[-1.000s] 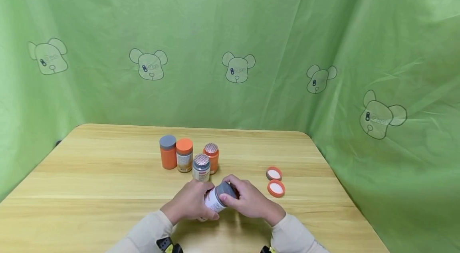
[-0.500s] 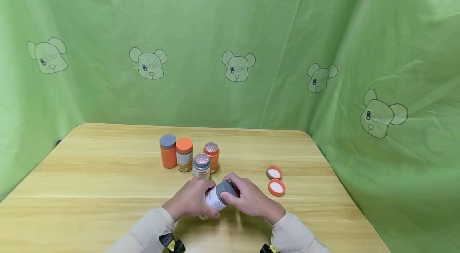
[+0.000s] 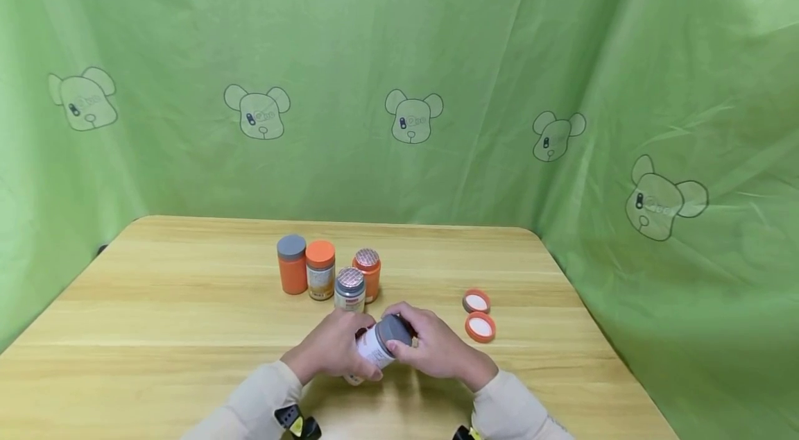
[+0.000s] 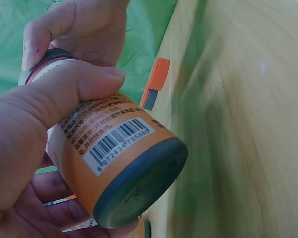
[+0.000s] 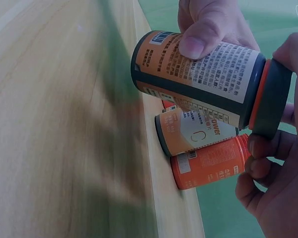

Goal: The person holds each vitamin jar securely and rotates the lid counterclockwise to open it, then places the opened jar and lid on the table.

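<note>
A supplement bottle [image 3: 372,348] with a white and orange label is held tilted above the table, its base toward the lower left. My left hand [image 3: 333,346] grips its body, the thumb lying across the label [image 4: 114,141]. Around the dark grey cap [image 3: 394,331] curl the fingers and thumb of my right hand [image 3: 433,346]. An orange ring [image 5: 259,94] shows between cap and bottle body in the right wrist view. Just beyond my left hand stand a grey-necked bottle [image 3: 349,291] and an orange bottle [image 3: 370,277], both uncapped with foil seals on top.
Farther left stand two capped bottles, one orange with a grey cap [image 3: 291,263], the other with an orange cap [image 3: 321,270]. On the right lie two caps, white liners up: a rear cap [image 3: 476,301] and a front cap [image 3: 480,327]. The wooden table [image 3: 156,329] meets a green curtain [image 3: 337,169].
My right hand's fingers have shifted slightly left around the cap, and its thumb slightly lower. My left hand and the bottle stay almost in place.
</note>
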Demonstrator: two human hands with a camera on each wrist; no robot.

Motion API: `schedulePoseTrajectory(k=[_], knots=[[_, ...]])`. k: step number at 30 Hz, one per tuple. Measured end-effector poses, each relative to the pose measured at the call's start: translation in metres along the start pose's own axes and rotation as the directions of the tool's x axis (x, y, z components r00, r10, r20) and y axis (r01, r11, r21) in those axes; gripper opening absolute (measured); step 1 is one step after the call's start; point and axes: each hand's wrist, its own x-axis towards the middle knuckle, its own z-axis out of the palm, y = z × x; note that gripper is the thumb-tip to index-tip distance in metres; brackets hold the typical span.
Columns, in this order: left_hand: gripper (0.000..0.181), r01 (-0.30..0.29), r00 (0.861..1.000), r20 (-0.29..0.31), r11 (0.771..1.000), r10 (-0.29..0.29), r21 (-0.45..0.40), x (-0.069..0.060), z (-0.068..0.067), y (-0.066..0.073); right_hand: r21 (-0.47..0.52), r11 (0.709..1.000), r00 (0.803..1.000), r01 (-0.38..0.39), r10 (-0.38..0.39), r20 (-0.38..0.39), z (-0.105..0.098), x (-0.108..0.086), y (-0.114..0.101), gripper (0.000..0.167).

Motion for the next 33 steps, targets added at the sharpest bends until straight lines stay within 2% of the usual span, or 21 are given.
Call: schedulePoseTrajectory(k=[12,19,28,33], knots=[[0.045,0.005,0.999,-0.042,0.997,-0.002,0.076,-0.0002,-0.0012,0.0015,0.006,1.0,1.0,0.005,-0.005,-0.016,-0.0005,-0.0002,0.003,0.038],[0.045,0.012,0.999,-0.053,0.995,-0.007,0.095,0.0001,-0.0024,0.0002,-0.047,0.999,0.999,-0.007,0.005,-0.04,-0.0023,-0.0038,0.0031,0.057],[0.043,-0.002,0.998,-0.06,0.996,0.007,0.094,0.0,-0.001,0.0009,-0.035,0.999,0.991,0.037,-0.041,-0.125,0.0004,-0.003,0.0032,0.049],[0.044,0.006,0.997,-0.077,0.995,0.002,0.099,0.0001,-0.0009,0.001,-0.037,0.996,0.988,0.083,-0.087,-0.13,0.0003,-0.0012,0.0027,0.053]])
